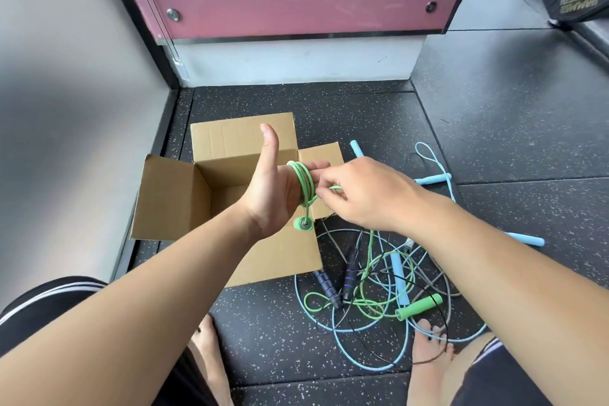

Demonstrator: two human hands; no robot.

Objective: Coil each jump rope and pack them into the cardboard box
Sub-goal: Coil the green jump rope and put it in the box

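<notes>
L hand (273, 194) flat, thumb up, over the open box (171, 194), green rope (304, 181) looped round its fingers. R hand (359, 191) pinches the cord right beside. Rest of it's snarled w/ blue rope (365, 364) and black rope (329, 288) on the floor (494, 128), right of box.

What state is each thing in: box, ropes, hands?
Brown cardboard box: open on the floor, no rope visible inside.
Left hand: fingers straight, thumb up.
Thin green jump rope: partly coiled round that hand's fingers, rest trailing to the floor.
Right hand: pinches the green cord.
Light blue jump ropes: loose, uncoiled on the floor.
Black jump rope, blue-ringed handles: tangled in the pile.
</notes>
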